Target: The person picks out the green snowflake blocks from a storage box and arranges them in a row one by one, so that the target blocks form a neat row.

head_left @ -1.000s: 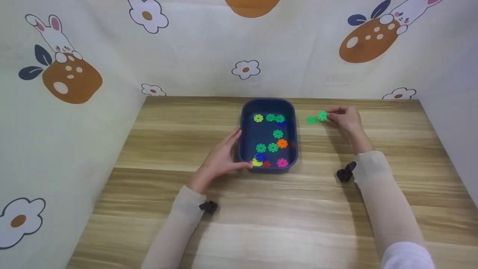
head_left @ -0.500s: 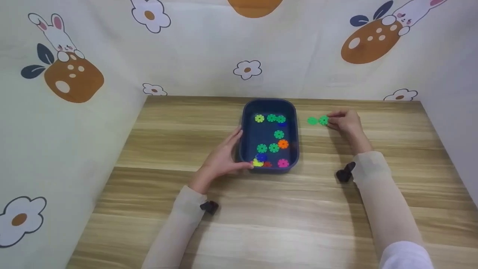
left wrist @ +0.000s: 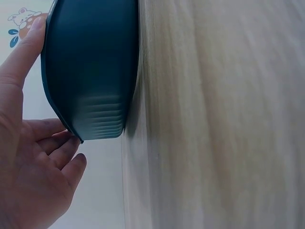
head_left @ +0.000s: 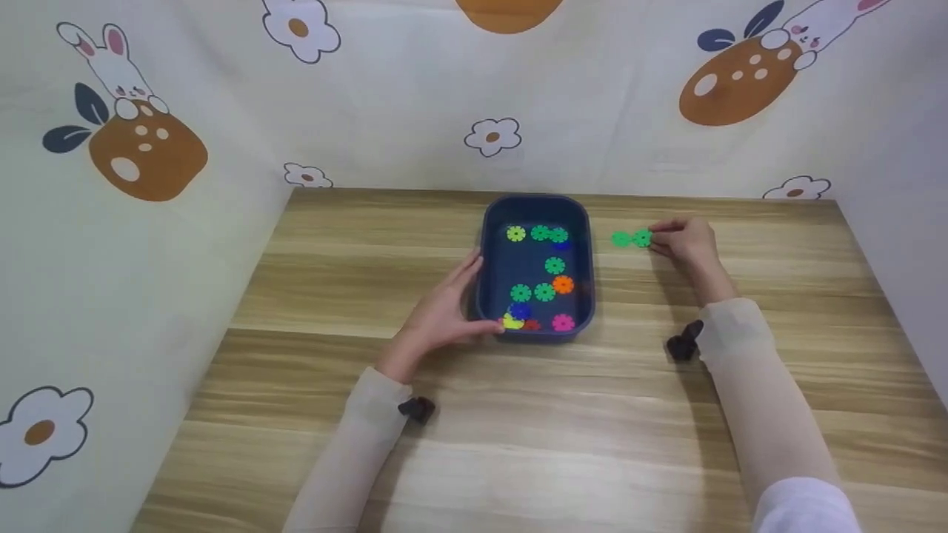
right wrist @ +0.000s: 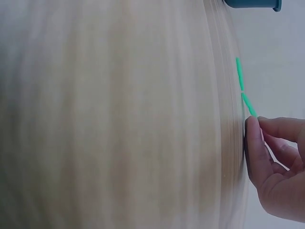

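At the right back of the table, my right hand [head_left: 689, 240] pinches a green snowflake disc [head_left: 642, 237] between thumb and fingertips. Another green snowflake disc [head_left: 621, 239] lies just left of it, the two meeting edge to edge. From the right wrist view, the held disc [right wrist: 249, 104] tilts against the other disc [right wrist: 239, 74]. A dark blue plastic box [head_left: 535, 207] stands to the left. My left hand [head_left: 437, 311] grips its near left corner, thumb on the near rim and fingers along the left side; the left wrist view shows this hand [left wrist: 43, 162] against the box wall [left wrist: 90, 62].
Inside the box lie several loose discs, among them a yellow disc [head_left: 516, 234], an orange disc [head_left: 563, 285] and a pink disc [head_left: 563, 323]. A wood-grain table [head_left: 355, 266] carries everything. Patterned cloth [head_left: 400, 96] rises behind its back edge.
My right hand has lowered its green disc slightly, bringing it level with the other and edge to edge. The left hand and box hold their place; the view has shifted slightly.
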Available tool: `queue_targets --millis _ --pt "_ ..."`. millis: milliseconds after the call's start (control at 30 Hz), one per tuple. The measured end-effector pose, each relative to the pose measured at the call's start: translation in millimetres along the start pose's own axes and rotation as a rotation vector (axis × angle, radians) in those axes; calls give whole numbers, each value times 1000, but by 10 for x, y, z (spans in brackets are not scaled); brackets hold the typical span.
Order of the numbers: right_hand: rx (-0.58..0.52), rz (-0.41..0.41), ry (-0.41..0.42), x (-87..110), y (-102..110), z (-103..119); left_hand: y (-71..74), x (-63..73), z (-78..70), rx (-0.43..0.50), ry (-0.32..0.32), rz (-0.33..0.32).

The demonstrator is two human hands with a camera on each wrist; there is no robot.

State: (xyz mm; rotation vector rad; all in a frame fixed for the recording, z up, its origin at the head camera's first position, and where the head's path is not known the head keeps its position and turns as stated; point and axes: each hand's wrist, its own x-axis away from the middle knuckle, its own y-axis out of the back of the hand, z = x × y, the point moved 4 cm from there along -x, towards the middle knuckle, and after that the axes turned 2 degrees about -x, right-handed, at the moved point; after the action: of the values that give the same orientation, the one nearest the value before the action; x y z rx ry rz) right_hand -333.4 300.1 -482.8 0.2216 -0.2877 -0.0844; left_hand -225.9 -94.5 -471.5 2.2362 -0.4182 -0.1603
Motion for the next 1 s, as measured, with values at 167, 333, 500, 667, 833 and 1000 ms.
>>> queue_targets --millis 167,333,500,667,833,1000 --pt "53 -16 4 5 16 5 3 -8 5 -2 -10 3" --pt "85 -17 11 17 25 -9 0 6 8 -1 -10 4" --pt "51 -14 -8 46 23 -16 -10 22 17 -5 5 6" --pt "18 -22 -25 56 26 32 -5 11 11 -6 -5 -2" --pt "47 -26 -37 50 27 92 -3 6 11 -12 -8 3" --pt "65 -12 -6 54 44 152 3 2 8 -4 -22 -4"
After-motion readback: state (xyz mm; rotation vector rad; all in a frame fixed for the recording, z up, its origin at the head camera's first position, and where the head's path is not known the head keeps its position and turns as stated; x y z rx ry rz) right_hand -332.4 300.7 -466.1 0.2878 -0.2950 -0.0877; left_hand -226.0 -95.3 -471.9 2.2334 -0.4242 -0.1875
